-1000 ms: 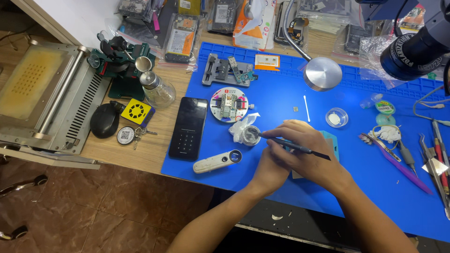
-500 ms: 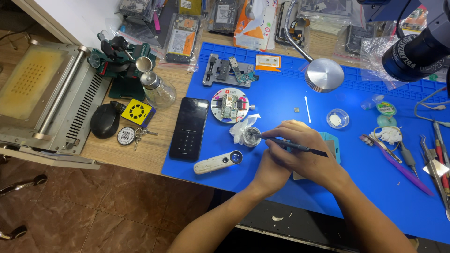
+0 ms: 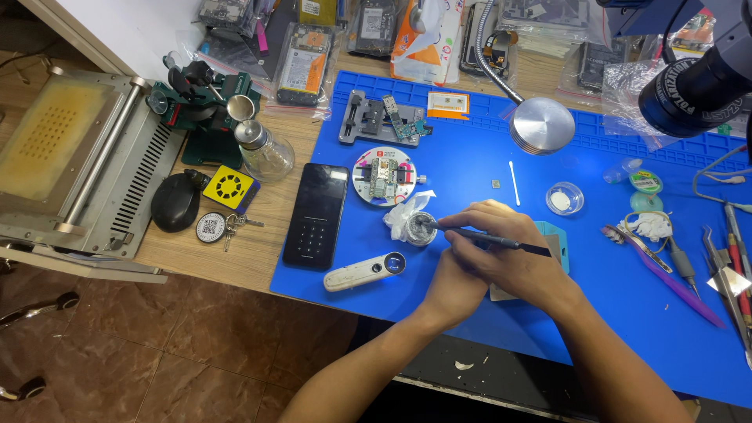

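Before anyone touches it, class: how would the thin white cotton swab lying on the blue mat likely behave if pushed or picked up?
The thin white cotton swab looks very light, so a nudge would probably send it sliding. Its round stick may roll sideways on the flat blue mat. Being so slender, it would likely bend if squeezed.

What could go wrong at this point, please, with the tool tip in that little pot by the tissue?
The small round pot sits loose on the crumpled tissue; a push from the thin dark tool in the right hand might tip it onto the blue mat. The left hand lies under the right, apparently not steadying the pot. The phone and the round board holder lie close, so a spill could reach them.
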